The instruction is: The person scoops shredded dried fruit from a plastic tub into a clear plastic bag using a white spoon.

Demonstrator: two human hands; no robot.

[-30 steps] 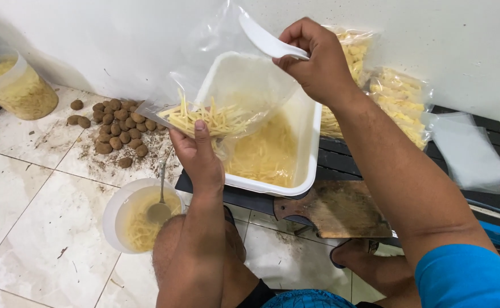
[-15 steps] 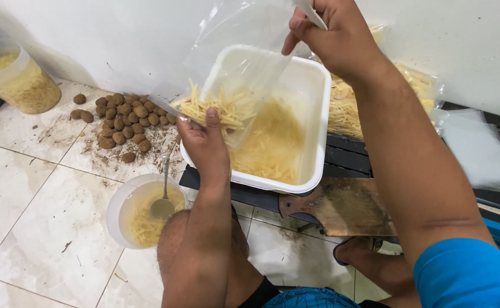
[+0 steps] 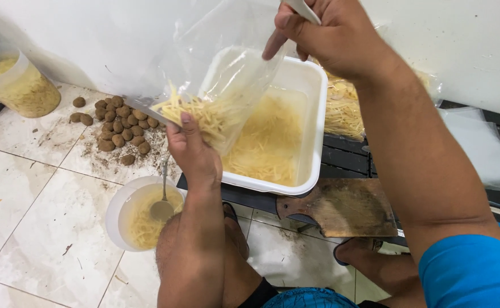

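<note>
A clear plastic bag (image 3: pixel 227 74) hangs over a white tray (image 3: pixel 314 102) of pale potato strips in water. My left hand (image 3: pixel 190 151) grips the bag's lower corner, where a bunch of potato strips (image 3: pixel 201 114) lies inside. My right hand (image 3: pixel 332 37) pinches the bag's top edge high up, together with a white scoop handle (image 3: pixel 302 8). The bag is stretched at a slant between the two hands.
A round white bowl (image 3: pixel 118 211) of strips with a metal spoon (image 3: pixel 162 208) sits on the tiled floor by my knee. A heap of brown potatoes (image 3: pixel 116 125) lies by the wall. A plastic tub (image 3: pixel 16 85) stands far left. Filled bags (image 3: pixel 341 111), a wooden board (image 3: pixel 347 208).
My right hand has risen and pulled the bag's top up and right. The left hand has stayed low on the strips, and the bag is stretched taller.
</note>
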